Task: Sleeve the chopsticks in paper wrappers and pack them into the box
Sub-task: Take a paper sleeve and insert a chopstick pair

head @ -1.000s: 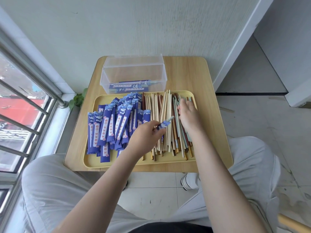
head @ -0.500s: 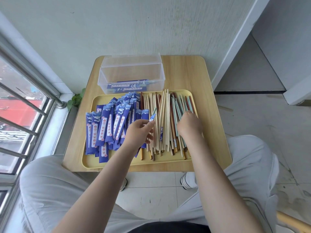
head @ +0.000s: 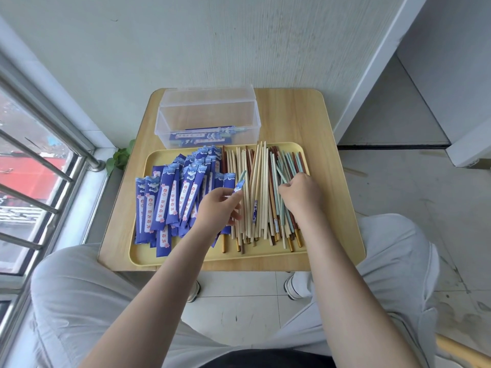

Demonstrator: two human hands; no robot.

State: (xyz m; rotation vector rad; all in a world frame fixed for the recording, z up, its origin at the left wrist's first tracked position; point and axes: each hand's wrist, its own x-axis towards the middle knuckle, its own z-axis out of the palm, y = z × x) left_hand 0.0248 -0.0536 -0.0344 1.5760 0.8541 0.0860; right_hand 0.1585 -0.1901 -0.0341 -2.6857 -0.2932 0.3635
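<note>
We find the yellow tray [head: 268,257] filled side to side: blue wrappers [head: 170,200] heaped left, loose chopsticks [head: 259,192] right, both hands over the middle. The clear box [head: 207,115] stands open-topped just behind the tray, reachable from above; its upright lid and the wall close the far side. Bare table [head: 332,166] remains to the tray's right. The window bars [head: 39,160] bound the left.

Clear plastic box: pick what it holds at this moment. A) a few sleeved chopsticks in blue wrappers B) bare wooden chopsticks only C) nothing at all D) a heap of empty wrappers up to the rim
A: through the front wall of the clear plastic box, a few sleeved chopsticks in blue wrappers lie flat on its bottom, with the rest of the box unfilled.
</note>
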